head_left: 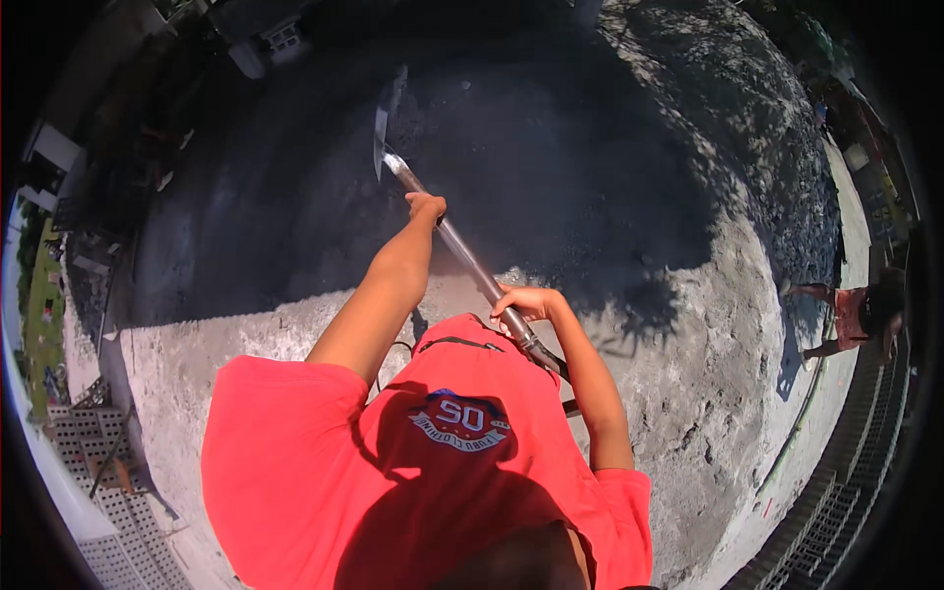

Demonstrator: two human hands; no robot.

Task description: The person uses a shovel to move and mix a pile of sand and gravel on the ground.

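Observation:
Both of my hands are closed on a shovel (464,252) with a metal shaft. My left hand (426,208) wraps round the shaft a short way behind the blade. Lower down, in front of my red shirt, my right hand (526,304) grips the shaft near its black handle end. The shovel slants up and to the left, away from me. Its shiny blade (382,133) is over the shaded part of the grey, powdery ground (708,393); whether it touches the ground I cannot tell.
A dark heap (728,128) of loose material rises at the far right. At the right edge another person (854,313) is beside the grey patch. Perforated blocks (108,452) stand in stacks at the lower left, and more blocks (836,521) line the lower right. Deep shade covers the far ground.

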